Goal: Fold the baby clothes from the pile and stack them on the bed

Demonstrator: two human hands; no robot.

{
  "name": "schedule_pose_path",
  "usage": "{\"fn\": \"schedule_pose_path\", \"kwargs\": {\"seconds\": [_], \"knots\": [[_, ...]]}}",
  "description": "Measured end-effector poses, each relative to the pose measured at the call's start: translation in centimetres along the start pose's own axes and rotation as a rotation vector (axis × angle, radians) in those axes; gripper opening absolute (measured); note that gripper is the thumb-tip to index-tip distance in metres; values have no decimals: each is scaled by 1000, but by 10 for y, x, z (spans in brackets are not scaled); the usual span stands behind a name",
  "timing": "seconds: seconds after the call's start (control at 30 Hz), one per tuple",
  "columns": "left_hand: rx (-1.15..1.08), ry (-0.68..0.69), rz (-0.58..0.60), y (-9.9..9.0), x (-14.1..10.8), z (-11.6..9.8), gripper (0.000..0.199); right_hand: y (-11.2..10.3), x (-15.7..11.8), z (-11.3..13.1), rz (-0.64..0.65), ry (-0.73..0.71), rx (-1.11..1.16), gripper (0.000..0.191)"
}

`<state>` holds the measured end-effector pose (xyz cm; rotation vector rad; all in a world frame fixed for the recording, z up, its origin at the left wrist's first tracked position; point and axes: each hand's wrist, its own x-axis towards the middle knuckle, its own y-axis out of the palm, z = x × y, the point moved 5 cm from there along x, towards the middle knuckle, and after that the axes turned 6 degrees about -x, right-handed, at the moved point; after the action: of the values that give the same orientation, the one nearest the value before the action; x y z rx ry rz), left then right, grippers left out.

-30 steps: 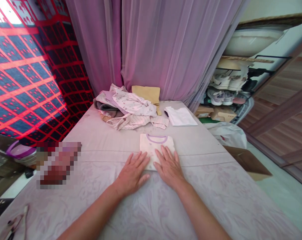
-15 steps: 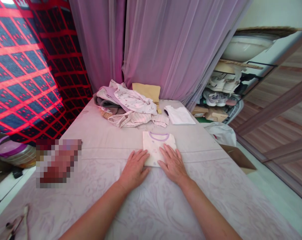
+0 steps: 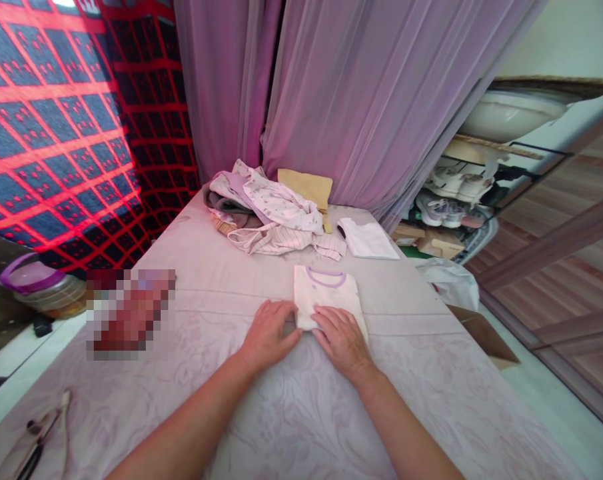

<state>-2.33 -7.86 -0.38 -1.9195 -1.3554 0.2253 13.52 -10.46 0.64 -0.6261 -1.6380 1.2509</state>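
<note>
A folded white shirt (image 3: 326, 293) with a purple-trimmed neckline lies flat on the bed (image 3: 301, 413), its neckline facing away from me. My left hand (image 3: 271, 333) is open and rests on the sheet, fingertips at the shirt's left edge and thumb by its near corner. My right hand (image 3: 342, 339) is open too, lying over the shirt's near right part with the fingers slightly bent and the thumb at the near edge. That hand hides the part of the cloth beneath it.
Beyond the shirt are a heap of clothes (image 3: 276, 207), a yellow folded cloth (image 3: 306, 187) and a white folded garment (image 3: 370, 239). A blurred-out red item (image 3: 131, 313) lies left, with eyeglasses (image 3: 44, 430) nearer me. Shoes (image 3: 438, 208) fill a rack at right.
My right hand has slid toward me, from the middle of the shirt to its near part. My left hand stays by the left edge. The whole view has shifted slightly.
</note>
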Motion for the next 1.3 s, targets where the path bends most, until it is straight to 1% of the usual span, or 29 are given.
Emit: {"fn": "schedule_pose_path", "kwargs": {"seconds": [0.1, 0.13, 0.17, 0.33, 0.43, 0.53, 0.6, 0.67, 0.73, 0.8, 0.87, 0.93, 1.0, 1.1, 1.23, 1.3], "knots": [[39, 45, 9, 1, -1, -1, 57, 0, 0, -8, -32, 42, 34, 30], [58, 53, 13, 1, -1, -2, 61, 0, 0, -9, -38, 53, 44, 31], [74, 56, 14, 2, -1, -2, 61, 0, -1, -10, -38, 58, 51, 31], [98, 49, -27, 5, 3, 1, 31, 1, -3, 2, -9, 37, 48, 28], [71, 46, -50, 5, 5, 1, 26, 1, -2, 10, -37, 40, 37, 35], [36, 49, -70, 3, 6, 0, 23, 0, 0, 8, -96, 83, 77, 30], [22, 50, -86, 2, 5, -2, 28, -5, 1, 4, -165, 109, 134, 28], [22, 49, -104, 1, 5, -3, 40, -14, 1, -1, -244, 117, 192, 28], [38, 42, -115, 1, 4, -4, 52, -26, 0, -4, -288, 119, 243, 28], [60, 26, -123, 1, 5, -3, 60, -35, -1, -5, -284, 128, 295, 28], [85, 5, -135, 0, 5, 0, 63, -41, -4, -6, -251, 168, 354, 27], [117, -22, -156, -2, 6, 5, 58, -42, -8, -7, -218, 220, 416, 27], [156, -41, -171, -6, 6, 9, 46, -41, -13, -8, -203, 269, 466, 26], [202, -48, -152, -9, 8, 13, 29, -35, -22, -11, -205, 333, 502, 25], [242, -50, -150, -13, 9, 14, 28, -26, -30, -14, -222, 408, 540, 24], [248, -41, -163, -15, 10, 14, 23, -21, -33, -14, -231, 445, 565, 24]]}}
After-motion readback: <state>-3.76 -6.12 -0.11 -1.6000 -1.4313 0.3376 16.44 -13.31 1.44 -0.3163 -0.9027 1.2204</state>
